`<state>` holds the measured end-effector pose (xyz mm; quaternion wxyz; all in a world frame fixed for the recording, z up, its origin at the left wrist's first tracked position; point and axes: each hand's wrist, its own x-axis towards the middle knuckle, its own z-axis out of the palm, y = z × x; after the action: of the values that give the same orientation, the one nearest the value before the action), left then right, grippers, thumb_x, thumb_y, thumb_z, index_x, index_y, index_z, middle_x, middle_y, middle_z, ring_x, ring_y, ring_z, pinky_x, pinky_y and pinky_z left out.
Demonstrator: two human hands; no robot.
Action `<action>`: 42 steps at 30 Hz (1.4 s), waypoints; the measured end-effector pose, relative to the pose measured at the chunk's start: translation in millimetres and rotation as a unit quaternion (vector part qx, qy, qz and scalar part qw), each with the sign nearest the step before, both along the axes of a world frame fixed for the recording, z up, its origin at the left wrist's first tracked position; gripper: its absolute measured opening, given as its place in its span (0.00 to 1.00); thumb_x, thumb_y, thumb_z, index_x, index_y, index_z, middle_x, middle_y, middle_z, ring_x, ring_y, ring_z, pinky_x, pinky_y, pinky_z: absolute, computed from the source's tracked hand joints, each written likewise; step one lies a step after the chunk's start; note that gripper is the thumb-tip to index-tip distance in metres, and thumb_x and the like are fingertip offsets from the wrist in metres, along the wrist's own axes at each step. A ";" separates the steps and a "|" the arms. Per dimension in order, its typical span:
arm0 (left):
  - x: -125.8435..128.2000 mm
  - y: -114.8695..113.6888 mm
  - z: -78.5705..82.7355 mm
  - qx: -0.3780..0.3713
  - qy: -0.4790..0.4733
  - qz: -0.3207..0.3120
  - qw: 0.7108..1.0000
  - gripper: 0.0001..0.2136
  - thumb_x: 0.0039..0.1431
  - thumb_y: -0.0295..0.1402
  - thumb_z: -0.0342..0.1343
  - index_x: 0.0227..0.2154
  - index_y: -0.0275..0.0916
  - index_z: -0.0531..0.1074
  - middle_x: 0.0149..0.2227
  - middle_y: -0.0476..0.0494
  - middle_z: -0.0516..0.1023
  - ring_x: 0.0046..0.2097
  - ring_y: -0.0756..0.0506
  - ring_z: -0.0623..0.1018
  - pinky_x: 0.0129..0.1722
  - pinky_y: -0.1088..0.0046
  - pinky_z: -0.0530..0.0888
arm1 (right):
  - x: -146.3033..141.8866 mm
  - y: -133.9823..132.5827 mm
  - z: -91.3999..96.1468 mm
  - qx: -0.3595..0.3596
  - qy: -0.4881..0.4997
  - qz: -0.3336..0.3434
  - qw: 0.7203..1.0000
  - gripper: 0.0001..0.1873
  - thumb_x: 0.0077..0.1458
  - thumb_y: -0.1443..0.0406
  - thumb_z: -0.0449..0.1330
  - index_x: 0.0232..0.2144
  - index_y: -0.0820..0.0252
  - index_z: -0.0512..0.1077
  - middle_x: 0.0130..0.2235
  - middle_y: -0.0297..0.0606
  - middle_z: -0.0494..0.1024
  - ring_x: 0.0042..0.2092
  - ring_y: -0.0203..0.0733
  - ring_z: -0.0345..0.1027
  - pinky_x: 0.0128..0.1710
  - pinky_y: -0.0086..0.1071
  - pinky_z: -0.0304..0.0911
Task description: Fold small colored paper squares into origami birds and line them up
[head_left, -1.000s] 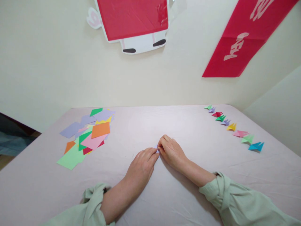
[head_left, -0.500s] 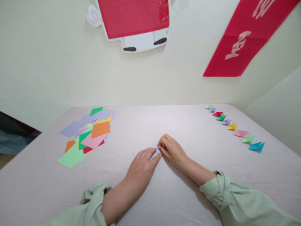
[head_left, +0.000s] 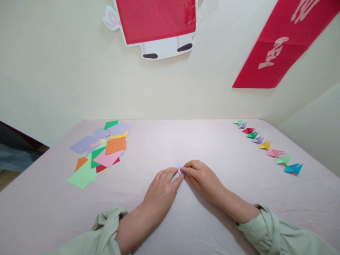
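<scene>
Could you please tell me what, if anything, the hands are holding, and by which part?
A lavender paper, apparently pinched at its right side by the right hand; the left hand meets its left side, hold unclear.

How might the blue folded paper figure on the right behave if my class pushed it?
The blue folded paper figure likely slides easily, being small, thin paper. Its angular shape probably won't roll. Its thin points could bend.

I get bright, even, diffuse light across the tabletop. Soft shadows lie under the right hand and along its forearm. Faint reflections mark the glossy red panel. My wide lens slants things toward the borders, and the tiny lilac paper comes through too soft for me to read its folds.
</scene>
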<state>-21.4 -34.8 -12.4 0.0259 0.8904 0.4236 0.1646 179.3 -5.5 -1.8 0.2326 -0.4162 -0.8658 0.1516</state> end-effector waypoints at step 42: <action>-12.2 18.5 13.1 -0.104 -0.045 0.013 0.993 0.21 0.58 0.18 0.49 0.53 0.38 0.68 0.54 0.42 0.73 0.56 0.43 0.70 0.56 0.60 0.69 | -12.0 -13.3 15.3 0.064 -0.212 -0.001 0.975 0.16 0.61 0.70 0.57 0.51 0.56 0.70 0.48 0.44 0.76 0.46 0.47 0.70 0.44 0.40 0.64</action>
<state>-33.6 -16.3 0.7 0.1351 0.8689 0.4486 0.1600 167.3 -18.8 13.5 0.0700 -0.4243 -0.9028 0.0041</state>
